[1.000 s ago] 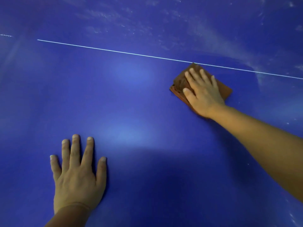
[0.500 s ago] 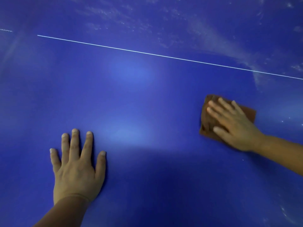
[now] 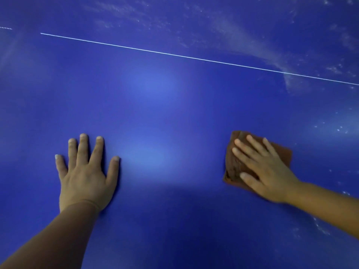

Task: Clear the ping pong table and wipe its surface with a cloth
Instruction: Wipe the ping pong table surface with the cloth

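Note:
The blue ping pong table [image 3: 155,113] fills the whole view. A folded brown cloth [image 3: 234,166] lies flat on it at the right. My right hand [image 3: 266,169] presses down on the cloth with straight, spread fingers and covers most of it. My left hand [image 3: 85,175] rests flat on the bare table at the lower left, fingers straight and spread, holding nothing.
A thin white line [image 3: 194,58] crosses the table from upper left to right. Pale dusty smears [image 3: 242,35] cover the surface beyond the line, and white specks [image 3: 320,230] dot the right side. The near surface between my hands looks smooth.
My right hand has slid the cloth from beside the white line toward me and to the right. My left hand has stayed in place on the table.

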`<state>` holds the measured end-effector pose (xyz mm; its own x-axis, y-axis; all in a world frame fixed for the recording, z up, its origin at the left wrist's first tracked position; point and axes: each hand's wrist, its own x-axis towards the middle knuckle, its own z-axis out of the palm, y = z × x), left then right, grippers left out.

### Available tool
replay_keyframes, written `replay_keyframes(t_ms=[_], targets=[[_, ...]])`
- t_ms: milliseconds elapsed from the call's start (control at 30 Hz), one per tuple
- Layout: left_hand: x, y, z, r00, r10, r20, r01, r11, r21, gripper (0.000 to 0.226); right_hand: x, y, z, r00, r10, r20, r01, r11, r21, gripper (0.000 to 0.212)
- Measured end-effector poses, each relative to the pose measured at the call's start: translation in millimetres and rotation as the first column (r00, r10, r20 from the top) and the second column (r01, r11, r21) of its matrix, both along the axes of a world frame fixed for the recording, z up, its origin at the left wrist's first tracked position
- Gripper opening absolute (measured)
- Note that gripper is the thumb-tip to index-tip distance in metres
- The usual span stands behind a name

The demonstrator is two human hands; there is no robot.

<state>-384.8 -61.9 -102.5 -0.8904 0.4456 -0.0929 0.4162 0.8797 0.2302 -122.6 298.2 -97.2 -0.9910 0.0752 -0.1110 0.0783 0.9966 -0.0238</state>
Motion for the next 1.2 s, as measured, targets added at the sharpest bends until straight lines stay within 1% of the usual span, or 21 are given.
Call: replay_keyframes(t_ms=[33, 67, 133, 200, 267, 400, 467, 533, 567, 600, 633, 700, 733, 767, 833, 933, 1000, 1033, 1100, 1167, 1200], targets=[[-0.5, 0.6, 0.1, 1.0, 0.002, -0.003, -0.002, 1.0, 0.002, 0.079, -9.3, 15.6, 0.8, 0.999, -0.05, -0.011, 0.05, 0.999, 0.013, 0.068], [-1.1, 0.8, -0.4, 1.0, 0.002, -0.012, -0.002, 1.0, 0.004, 0.079, -23.2, 32.7, 1.2, 0.981, -0.191, -0.043, 0.192, 0.981, 0.018, 0.069], [-1.4, 1.0, -2.7, 0.999, 0.001, -0.04, -0.001, 1.0, 0.008, 0.078, -50.2, 63.3, 4.8, 0.842, -0.537, -0.057, 0.538, 0.843, -0.011, 0.075], [-0.6, 0.2, -5.8, 0.998, -0.002, -0.066, 0.002, 1.0, 0.001, 0.077, -55.6, 60.7, 3.9, 0.74, -0.672, -0.027, 0.672, 0.74, -0.01, 0.077], [-0.5, 0.5, -7.7, 0.995, -0.02, -0.098, 0.018, 1.0, -0.022, 0.077, -32.7, 27.0, 0.8, 0.791, -0.61, -0.044, 0.611, 0.792, 0.005, 0.075], [11.2, -0.7, -2.8, 0.995, -0.06, -0.086, 0.058, 0.998, -0.016, 0.074, 73.5, -84.5, 0.0, 0.924, -0.38, -0.054, 0.38, 0.925, 0.0, 0.068], [37.3, -6.5, 1.0, 0.988, -0.133, -0.077, 0.136, 0.99, 0.032, 0.071, 120.6, -126.2, 0.9, 0.979, -0.203, -0.013, 0.202, 0.979, -0.018, 0.065], [78.2, -21.2, 5.0, 0.963, -0.253, -0.089, 0.26, 0.962, 0.086, 0.068, 132.3, -117.2, 4.5, 0.998, -0.058, 0.032, 0.059, 0.998, -0.03, 0.065], [101.2, -31.4, 6.7, 0.946, -0.308, -0.1, 0.318, 0.942, 0.107, 0.066, 124.3, -101.7, 5.0, 0.996, -0.081, 0.033, 0.081, 0.997, -0.001, 0.065], [124.5, -43.1, 7.6, 0.928, -0.356, -0.112, 0.368, 0.922, 0.119, 0.065, 110.9, -84.8, 4.9, 0.981, -0.196, 0.003, 0.196, 0.98, 0.023, 0.065], [147.4, -55.5, 7.6, 0.908, -0.403, -0.117, 0.416, 0.901, 0.121, 0.064, 96.1, -68.2, 6.9, 0.922, -0.388, -0.023, 0.388, 0.921, 0.02, 0.067], [187.7, -78.7, 6.7, 0.857, -0.506, -0.099, 0.514, 0.852, 0.1, 0.066, 72.8, -48.9, 10.5, 0.703, -0.711, -0.014, 0.711, 0.703, -0.016, 0.067], [202.8, -88.9, 5.5, 0.829, -0.553, -0.083, 0.558, 0.826, 0.076, 0.066, 67.9, -58.0, 9.2, 0.624, -0.782, -0.005, 0.781, 0.623, -0.044, 0.066], [213.5, -97.0, 4.1, 0.806, -0.589, -0.063, 0.592, 0.805, 0.048, 0.067, 69.5, -79.5, 6.9, 0.61, -0.792, -0.021, 0.791, 0.61, -0.04, 0.065], [221.9, -105.7, 2.9, 0.781, -0.624, -0.026, 0.624, 0.781, 0.012, 0.069, 94.0, -146.7, 4.6, 0.744, -0.663, -0.086, 0.665, 0.747, -0.004, 0.065], [219.7, -104.5, 3.5, 0.779, -0.627, -0.008, 0.627, 0.779, -0.014, 0.07, 166.0, -238.0, 4.5, 0.965, -0.263, -0.005, 0.263, 0.964, -0.032, 0.064], [220.2, -104.3, 4.1, 0.782, -0.623, 0.006, 0.623, 0.782, -0.01, 0.069, 193.5, -231.9, 9.5, 0.994, -0.084, 0.066, 0.088, 0.995, -0.05, 0.066], [220.9, -104.8, 3.9, 0.785, -0.62, 0.003, 0.62, 0.785, -0.002, 0.068, 197.2, -212.7, 7.6, 0.991, -0.111, 0.075, 0.112, 0.994, -0.01, 0.067], [221.8, -104.8, 3.5, 0.787, -0.617, -0.006, 0.617, 0.787, 0.013, 0.066, 188.6, -169.6, 6.4, 0.912, -0.409, 0.041, 0.406, 0.911, 0.064, 0.068], [221.4, -104.3, 3.4, 0.787, -0.617, -0.015, 0.617, 0.786, 0.029, 0.065, 175.5, -136.2, 11.3, 0.648, -0.76, 0.036, 0.76, 0.649, 0.034, 0.07], [221.2, -104.0, 3.4, 0.786, -0.618, -0.016, 0.618, 0.785, 0.038, 0.065, 168.9, -132.0, 12.1, 0.512, -0.859, 0.03, 0.859, 0.512, -0.002, 0.07]])
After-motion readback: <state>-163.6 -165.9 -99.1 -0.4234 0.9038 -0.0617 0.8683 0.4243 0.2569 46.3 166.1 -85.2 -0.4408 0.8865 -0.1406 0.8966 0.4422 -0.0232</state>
